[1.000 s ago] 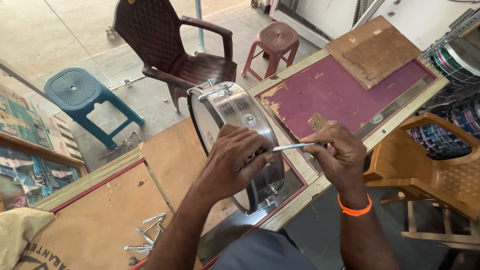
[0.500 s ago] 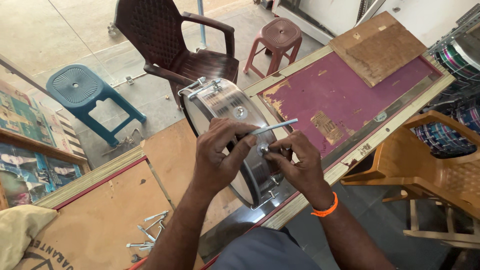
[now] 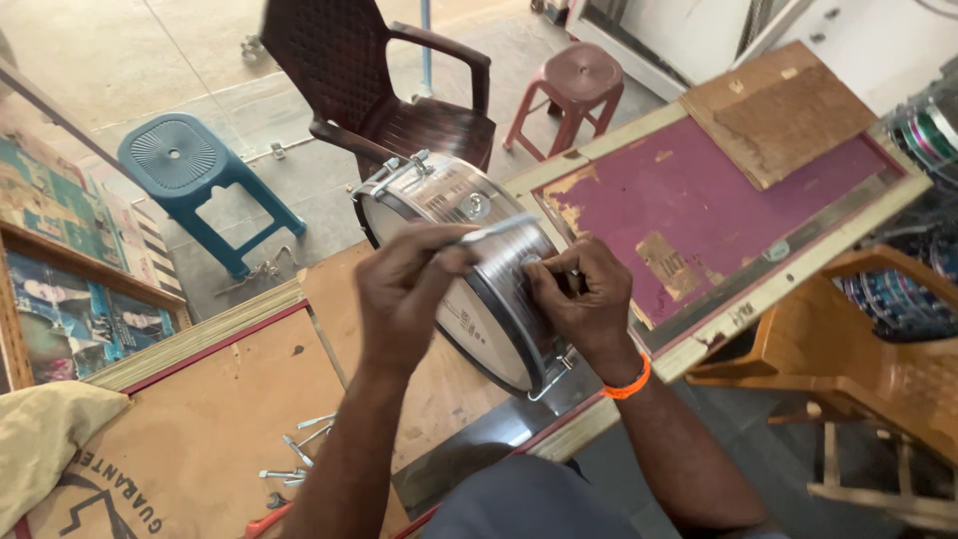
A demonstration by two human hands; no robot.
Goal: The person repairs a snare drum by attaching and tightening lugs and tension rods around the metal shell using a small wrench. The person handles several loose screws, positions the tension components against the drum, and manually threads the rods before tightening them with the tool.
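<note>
A shiny metal drum [image 3: 469, 269] stands on its edge on the wooden table [image 3: 200, 439] in front of me. My left hand [image 3: 404, 289] is closed around a thin metal rod [image 3: 499, 230] that lies blurred across the drum's rim. My right hand [image 3: 579, 299], with an orange band at the wrist, pinches something small at the drum's side near the hoop; what it grips is hidden by the fingers.
Loose metal rods and screws [image 3: 294, 459] lie on the table at lower left beside a beige cloth [image 3: 45, 439]. A maroon-topped board [image 3: 699, 210] lies to the right. A dark brown chair [image 3: 379, 90], blue stool [image 3: 185, 175], red stool [image 3: 574, 85] and orange chair [image 3: 878, 369] stand around.
The drum has shifted and both hands have closed in over its rim. The metal rod has swung from my right hand's side toward the left and is now blurred with motion.
</note>
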